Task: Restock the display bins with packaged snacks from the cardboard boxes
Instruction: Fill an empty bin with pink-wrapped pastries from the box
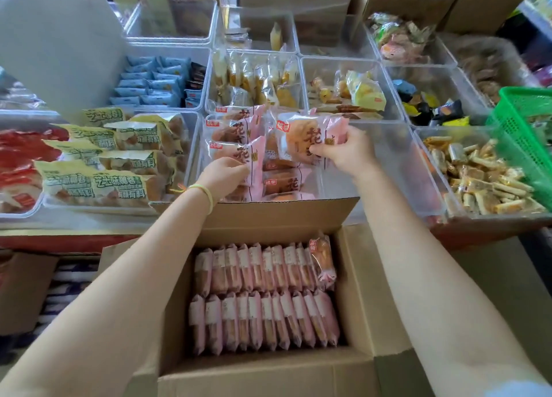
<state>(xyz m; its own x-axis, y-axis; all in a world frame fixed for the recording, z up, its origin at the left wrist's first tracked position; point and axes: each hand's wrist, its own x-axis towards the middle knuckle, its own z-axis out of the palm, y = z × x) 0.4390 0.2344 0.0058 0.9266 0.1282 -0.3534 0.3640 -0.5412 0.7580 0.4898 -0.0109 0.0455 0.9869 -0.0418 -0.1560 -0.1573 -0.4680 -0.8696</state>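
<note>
While pink-wrapped pastry packets (239, 127) fill the left part of a clear display bin (388, 157), the right hand (343, 154) grips one packet (301, 139) above it and the left hand (224, 175) holds another at its front. Below, an open cardboard box (355, 277) holds two upright rows of matching packets (263, 295); neighbouring bins hold yellow-labelled breads (98, 163) and small wrapped bars (484, 178).

A display counter (68, 234) carries clear plastic bins (397, 169) and a green basket (525, 127).
</note>
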